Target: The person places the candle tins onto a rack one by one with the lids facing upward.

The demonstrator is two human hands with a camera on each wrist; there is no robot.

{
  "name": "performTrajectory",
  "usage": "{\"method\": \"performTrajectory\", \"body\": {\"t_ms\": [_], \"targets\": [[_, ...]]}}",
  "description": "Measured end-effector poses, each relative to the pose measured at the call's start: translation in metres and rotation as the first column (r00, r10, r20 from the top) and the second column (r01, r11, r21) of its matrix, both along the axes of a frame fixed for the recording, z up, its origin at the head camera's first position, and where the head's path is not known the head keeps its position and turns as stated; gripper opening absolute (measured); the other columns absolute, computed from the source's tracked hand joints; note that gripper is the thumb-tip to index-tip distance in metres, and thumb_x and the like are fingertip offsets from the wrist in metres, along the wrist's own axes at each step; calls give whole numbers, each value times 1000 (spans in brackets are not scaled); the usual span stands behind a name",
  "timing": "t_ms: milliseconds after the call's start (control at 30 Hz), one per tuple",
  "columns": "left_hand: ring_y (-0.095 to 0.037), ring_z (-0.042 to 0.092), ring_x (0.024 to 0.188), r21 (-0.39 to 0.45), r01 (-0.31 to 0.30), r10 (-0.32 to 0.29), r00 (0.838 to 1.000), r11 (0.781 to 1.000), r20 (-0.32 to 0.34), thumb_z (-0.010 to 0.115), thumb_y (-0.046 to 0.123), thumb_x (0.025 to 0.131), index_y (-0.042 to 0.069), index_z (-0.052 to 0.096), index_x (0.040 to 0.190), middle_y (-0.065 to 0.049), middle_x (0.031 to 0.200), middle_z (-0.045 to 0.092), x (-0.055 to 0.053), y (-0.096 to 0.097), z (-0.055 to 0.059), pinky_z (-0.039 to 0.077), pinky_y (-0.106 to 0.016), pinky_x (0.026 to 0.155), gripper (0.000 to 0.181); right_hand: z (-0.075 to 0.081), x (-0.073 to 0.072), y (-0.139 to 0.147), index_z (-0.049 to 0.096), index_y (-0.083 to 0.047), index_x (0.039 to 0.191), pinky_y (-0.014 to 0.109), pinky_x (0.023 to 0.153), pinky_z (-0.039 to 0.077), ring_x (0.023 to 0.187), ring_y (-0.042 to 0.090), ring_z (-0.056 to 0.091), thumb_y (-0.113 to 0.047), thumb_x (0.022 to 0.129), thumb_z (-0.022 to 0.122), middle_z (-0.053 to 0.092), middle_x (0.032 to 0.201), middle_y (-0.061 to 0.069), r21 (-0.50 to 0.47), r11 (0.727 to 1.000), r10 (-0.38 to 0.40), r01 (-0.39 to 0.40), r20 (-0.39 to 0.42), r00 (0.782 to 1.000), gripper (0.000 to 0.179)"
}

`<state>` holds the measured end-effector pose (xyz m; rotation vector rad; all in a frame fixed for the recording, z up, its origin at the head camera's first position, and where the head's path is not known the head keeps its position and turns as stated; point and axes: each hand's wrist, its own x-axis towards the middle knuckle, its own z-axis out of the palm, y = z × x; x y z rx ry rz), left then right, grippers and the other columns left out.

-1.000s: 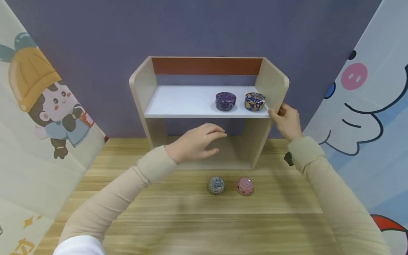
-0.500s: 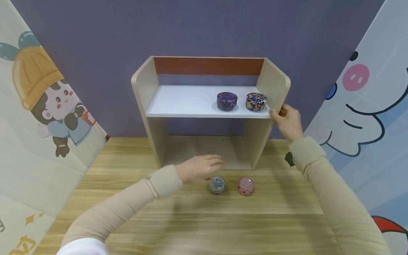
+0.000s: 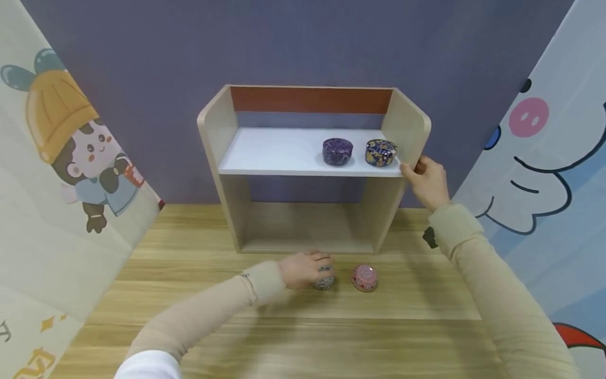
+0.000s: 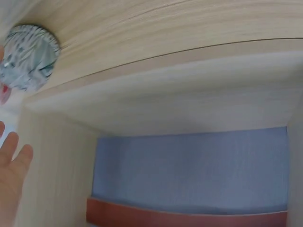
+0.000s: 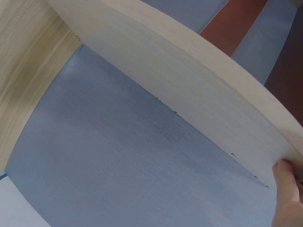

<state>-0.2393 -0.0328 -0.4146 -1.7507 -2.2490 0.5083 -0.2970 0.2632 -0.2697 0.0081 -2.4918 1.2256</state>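
My left hand reaches over a small round tin with a grey-green leafy pattern on the tabletop. Its fingers cover the tin's far side in the head view. In the left wrist view those fingers are spread, with a gap between them and the patterned tin. My right hand grips the right side panel of a small two-tier shelf, thumb at the panel's front edge. Just right of the left hand sits a pink patterned tin.
On the white upper board stand a purple tin and a blue-and-yellow floral tin, side by side near the right panel. The shelf rests on a wood-grain table before a blue-grey wall. Cartoon-printed panels flank both sides.
My left hand has come down from in front of the lower compartment to the grey-green tin on the table. The right hand keeps its grip on the shelf's side panel.
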Motion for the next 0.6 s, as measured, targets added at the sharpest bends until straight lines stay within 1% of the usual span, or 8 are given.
{"method": "performTrajectory", "body": {"t_ms": [33,100,167,233,300,467,600], "targets": [[-21,46,124,-4,11,-11,1000,1000,-27,70,26,78,20,51,129,-5,133,49,-2,2,-3,39,-34,104,54,1,0,0,47,6,128,45,90,48,107,34,57,-32,91,52,56,120,27,4,1000,-1,1,-2,1000,53],[-21,47,123,-6,29,-29,998,1000,-56,70,20,78,21,52,128,-5,132,51,-6,5,-8,40,-34,103,53,2,-1,0,47,6,128,45,90,48,107,34,57,-33,91,52,56,121,27,8,1000,1,-1,2,1000,54],[-22,48,121,-6,48,-49,997,999,-64,69,15,78,22,52,127,-5,131,51,-9,8,-14,41,-34,102,52,2,-1,0,47,5,128,45,90,49,107,34,57,-32,91,52,56,121,27,11,1000,-1,1,6,1000,53],[-21,49,121,-25,55,-56,996,998,-63,69,15,78,22,51,127,-5,131,51,-10,12,-20,41,-33,102,53,1,1,1,47,5,128,44,90,48,107,34,57,-32,91,52,56,121,26,14,1000,0,0,16,1000,53],[-21,48,122,-60,36,-39,998,998,-45,70,15,78,22,49,129,-4,133,49,-9,15,-24,40,-33,103,56,0,2,1,47,5,128,44,90,48,107,34,57,-32,91,52,56,121,26,13,1000,2,-2,14,1000,53],[-18,45,124,-159,-53,47,998,986,-41,73,24,77,28,47,131,0,137,45,-8,22,-34,40,-30,103,61,-2,2,1,48,5,127,44,89,49,106,33,58,-33,91,53,57,120,26,7,1000,5,-5,1,1000,53],[-16,45,124,-201,-88,82,996,976,-35,74,30,75,32,46,130,3,136,45,-8,25,-38,41,-28,102,62,-2,0,1,49,4,127,43,88,50,105,32,58,-32,91,53,58,119,25,5,1000,6,-6,-13,1000,52]]}}
